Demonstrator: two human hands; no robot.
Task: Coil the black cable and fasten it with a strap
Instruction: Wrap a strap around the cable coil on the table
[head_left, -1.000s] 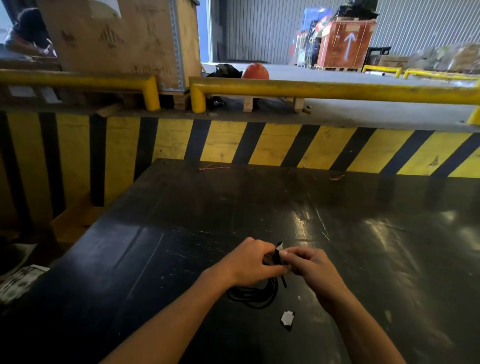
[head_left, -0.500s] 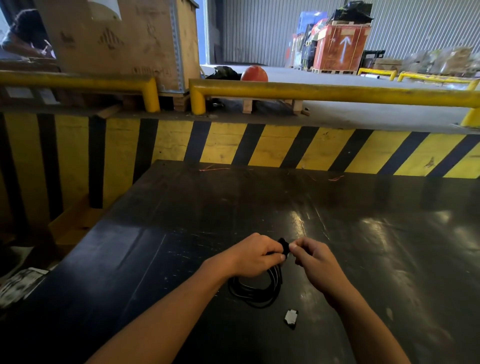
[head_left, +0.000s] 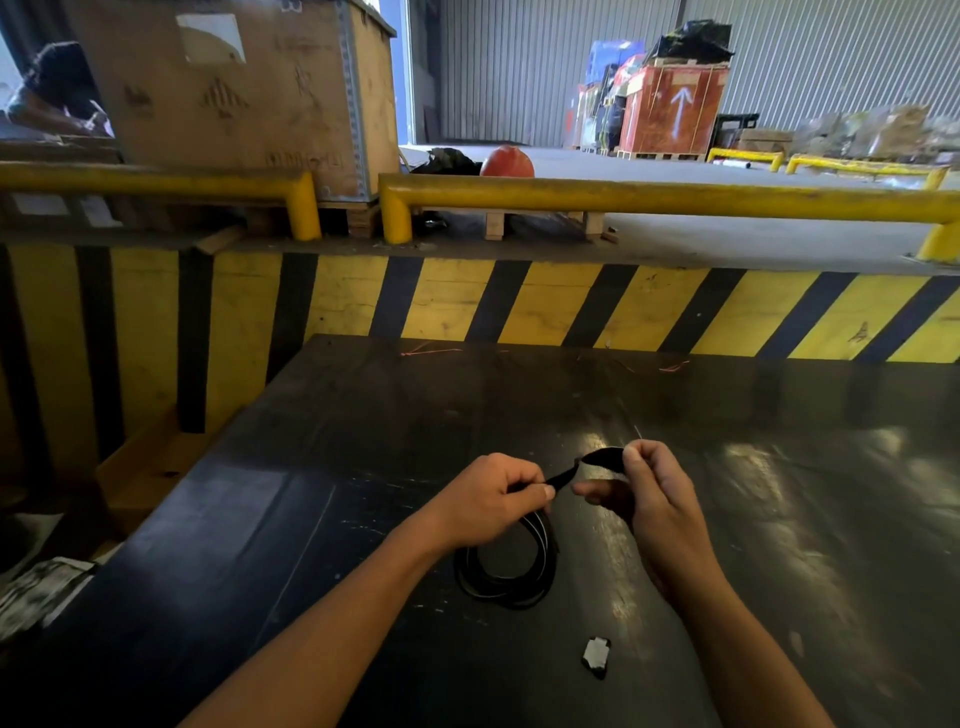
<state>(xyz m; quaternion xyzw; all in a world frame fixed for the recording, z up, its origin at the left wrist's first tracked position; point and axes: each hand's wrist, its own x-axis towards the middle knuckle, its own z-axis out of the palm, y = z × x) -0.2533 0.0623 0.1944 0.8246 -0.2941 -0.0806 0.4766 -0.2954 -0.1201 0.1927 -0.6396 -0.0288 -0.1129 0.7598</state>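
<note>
A black cable wound into a round coil hangs from my left hand and rests low on the black table. My left hand pinches the top of the coil between thumb and fingers. A black strap runs from that pinch up and to the right. My right hand holds the strap's far end between thumb and forefinger, a little apart from my left hand. Where the strap meets the coil is hidden under my left fingers.
A small white and black scrap lies on the table near my right forearm. A yellow and black striped barrier stands behind the table, with yellow rails above. A wooden crate and a seated person are far left.
My right hand has moved up and to the right, drawing the strap out from the coil. The two hands, close together before, are now apart. The coil stays under my left hand.
</note>
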